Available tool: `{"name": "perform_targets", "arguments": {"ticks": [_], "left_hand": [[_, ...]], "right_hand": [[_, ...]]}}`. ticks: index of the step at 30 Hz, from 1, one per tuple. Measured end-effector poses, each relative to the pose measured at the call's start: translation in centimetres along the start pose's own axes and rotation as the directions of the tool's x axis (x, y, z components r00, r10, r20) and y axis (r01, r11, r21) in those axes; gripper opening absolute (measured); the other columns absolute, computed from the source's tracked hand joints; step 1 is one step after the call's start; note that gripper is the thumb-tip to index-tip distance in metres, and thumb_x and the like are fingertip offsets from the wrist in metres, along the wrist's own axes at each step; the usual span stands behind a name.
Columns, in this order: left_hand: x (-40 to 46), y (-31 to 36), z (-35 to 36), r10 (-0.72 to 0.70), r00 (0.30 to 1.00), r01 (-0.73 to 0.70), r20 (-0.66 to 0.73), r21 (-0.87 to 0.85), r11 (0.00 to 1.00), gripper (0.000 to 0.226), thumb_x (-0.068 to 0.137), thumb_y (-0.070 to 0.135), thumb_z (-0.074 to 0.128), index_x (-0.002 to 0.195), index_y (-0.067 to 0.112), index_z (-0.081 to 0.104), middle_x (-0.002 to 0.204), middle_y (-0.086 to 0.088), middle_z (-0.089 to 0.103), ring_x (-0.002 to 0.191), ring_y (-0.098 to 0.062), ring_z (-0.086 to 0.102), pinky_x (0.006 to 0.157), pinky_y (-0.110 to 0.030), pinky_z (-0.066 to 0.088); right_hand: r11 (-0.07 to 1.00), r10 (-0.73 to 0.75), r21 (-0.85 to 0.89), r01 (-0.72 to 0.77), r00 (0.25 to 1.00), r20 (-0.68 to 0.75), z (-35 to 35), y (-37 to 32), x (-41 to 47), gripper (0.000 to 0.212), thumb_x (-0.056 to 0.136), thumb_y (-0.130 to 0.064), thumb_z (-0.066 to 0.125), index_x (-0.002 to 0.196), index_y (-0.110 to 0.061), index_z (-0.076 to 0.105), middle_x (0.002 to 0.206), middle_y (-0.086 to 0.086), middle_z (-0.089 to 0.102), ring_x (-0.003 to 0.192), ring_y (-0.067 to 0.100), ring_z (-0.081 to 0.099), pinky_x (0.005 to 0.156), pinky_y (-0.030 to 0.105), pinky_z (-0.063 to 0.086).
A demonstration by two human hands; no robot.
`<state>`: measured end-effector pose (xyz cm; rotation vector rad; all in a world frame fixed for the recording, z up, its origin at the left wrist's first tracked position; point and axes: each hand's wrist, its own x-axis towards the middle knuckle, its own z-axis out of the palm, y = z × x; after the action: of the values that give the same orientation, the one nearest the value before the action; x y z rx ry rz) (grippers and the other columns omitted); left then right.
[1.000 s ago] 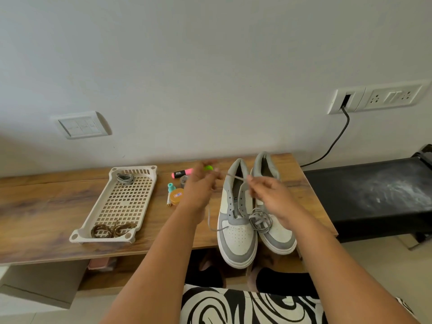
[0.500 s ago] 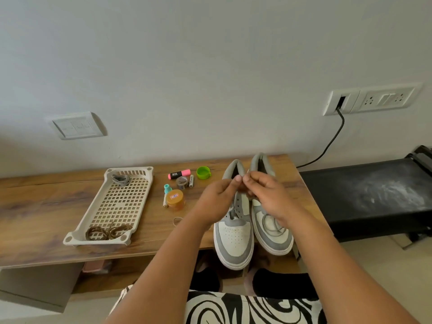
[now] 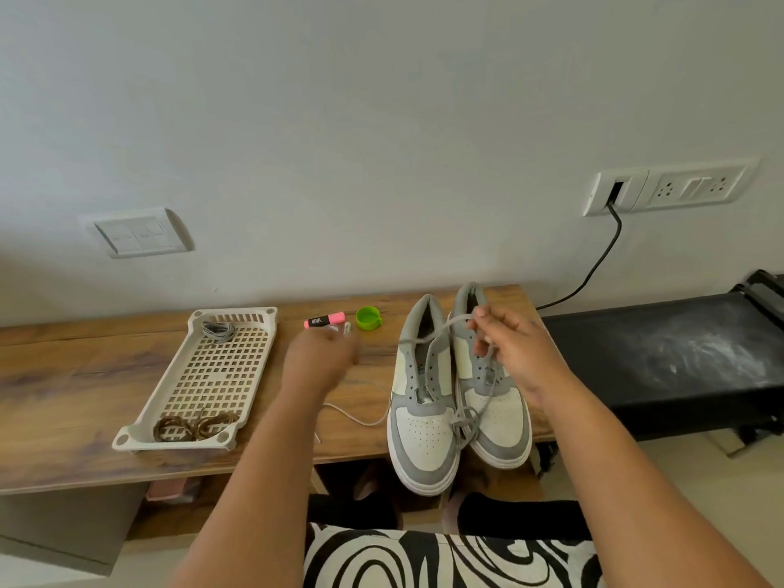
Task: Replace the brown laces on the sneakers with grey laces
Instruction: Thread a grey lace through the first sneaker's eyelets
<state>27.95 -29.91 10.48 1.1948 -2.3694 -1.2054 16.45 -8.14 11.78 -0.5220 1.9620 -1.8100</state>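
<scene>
The right hand (image 3: 515,354) pinches a grey lace (image 3: 441,333) above the two sneakers (image 3: 424,430), at three o'clock from the blurred left hand (image 3: 320,358), whose grip cannot be told. Brown laces (image 3: 193,426) lie in the tray (image 3: 169,441) at nine o'clock.

left hand (image 3: 322,354) blurred, right hand (image 3: 511,348) fingers pinching

Both forearms are bare to the lower frame edge; no sleeve, watch or ring is visible on the left hand (image 3: 320,354) or right hand (image 3: 515,348). A black-and-white swirl-patterned garment (image 3: 445,560) covers the lap. Left hand detail is motion-blurred.
</scene>
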Motion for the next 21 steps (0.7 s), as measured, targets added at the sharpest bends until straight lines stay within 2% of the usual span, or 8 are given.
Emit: {"name": "perform_targets", "arguments": {"ticks": [2,6,8,12,14,15,18,21], "left_hand": [[-0.9,0.5,1.3,0.159,0.985,-0.171,0.062,0.404,0.899,0.038,0.090,0.053,0.049,0.103,0.023,0.069,0.103,-0.002,0.067,0.108,-0.027,0.058,0.093,-0.045,0.050],[-2.9,3.0,3.5,0.387,0.869,-0.279,0.308,-0.342,0.898,0.050,0.094,0.058,0.045,0.102,0.016,0.070,0.105,-0.019,0.066,0.097,-0.021,0.057,0.095,-0.039,0.044],[-3.6,3.3,3.7,0.389,0.851,-0.237,0.351,-0.405,0.883,0.041,0.098,0.049,0.049,0.086,0.014,0.068,0.090,-0.021,0.061,0.086,-0.019,0.052,0.084,-0.037,0.041],[-2.8,3.6,2.4,0.128,0.974,0.060,0.189,-0.752,0.656,0.026,0.101,0.030,0.052,0.092,0.012,0.068,0.100,-0.008,0.069,0.096,-0.018,0.062,0.081,-0.033,0.048],[-1.7,3.6,0.6,-0.108,0.988,0.145,0.111,-0.902,0.406,0.024,0.098,0.024,0.056,0.078,0.013,0.063,0.080,-0.003,0.068,0.076,-0.017,0.061,0.066,-0.029,0.044],[-1.3,2.9,-0.2,-0.193,0.980,0.123,0.040,-0.888,0.443,0.026,0.096,0.022,0.055,0.072,0.015,0.060,0.069,-0.001,0.065,0.067,-0.016,0.057,0.061,-0.029,0.041],[-0.2,-0.1,-1.4,-0.079,0.953,0.084,-0.294,0.005,0.996,0.025,0.092,0.029,0.051,0.069,0.021,0.058,0.068,0.001,0.058,0.072,-0.021,0.053,0.074,-0.034,0.041],[0.0,-0.3,-0.4,0.213,0.952,-0.135,-0.220,0.321,0.937,0.019,0.094,0.043,0.054,0.097,0.029,0.067,0.097,0.002,0.067,0.100,-0.025,0.058,0.091,-0.041,0.044]], "right_hand": [[0.996,-0.053,-0.064,0.058,0.996,0.071,1.1,-0.2,-0.2,0.019,0.099,-0.025,0.054,0.085,-0.021,0.067,0.071,-0.015,0.063,0.078,0.005,0.057,0.082,0.023,0.049],[0.960,-0.112,-0.237,0.149,0.980,0.162,2.2,0.5,-0.4,0.020,0.095,-0.037,0.059,0.086,-0.023,0.070,0.090,0.004,0.070,0.095,0.022,0.065,0.091,0.041,0.050],[0.954,-0.098,-0.265,0.140,0.982,0.163,2.1,0.6,-0.4,0.023,0.092,-0.044,0.061,0.084,-0.025,0.070,0.090,0.011,0.068,0.093,0.030,0.063,0.087,0.044,0.051],[0.950,-0.031,-0.307,0.062,0.994,0.105,0.7,0.1,-0.3,0.035,0.093,-0.049,0.054,0.075,-0.020,0.062,0.076,0.003,0.051,0.072,0.014,0.048,0.069,0.030,0.039],[0.935,-0.023,-0.353,0.034,0.999,0.035,-0.3,-0.1,-0.3,0.041,0.096,-0.048,0.048,0.074,-0.015,0.058,0.075,0.003,0.049,0.071,0.015,0.047,0.067,0.031,0.037],[0.941,-0.023,-0.337,0.020,1.000,-0.003,-0.7,-0.1,-0.3,0.042,0.097,-0.048,0.047,0.072,-0.015,0.055,0.073,0.004,0.048,0.071,0.016,0.047,0.068,0.032,0.037],[0.975,0.012,-0.220,-0.034,0.995,-0.101,-1.1,-0.1,-0.2,0.040,0.098,-0.045,0.047,0.072,-0.016,0.055,0.066,-0.001,0.050,0.070,0.015,0.050,0.070,0.030,0.040],[0.988,0.003,-0.153,-0.012,0.998,-0.058,-0.4,-0.1,-0.1,0.037,0.100,-0.042,0.046,0.077,-0.018,0.060,0.068,-0.002,0.049,0.074,0.019,0.051,0.078,0.033,0.043]]}}
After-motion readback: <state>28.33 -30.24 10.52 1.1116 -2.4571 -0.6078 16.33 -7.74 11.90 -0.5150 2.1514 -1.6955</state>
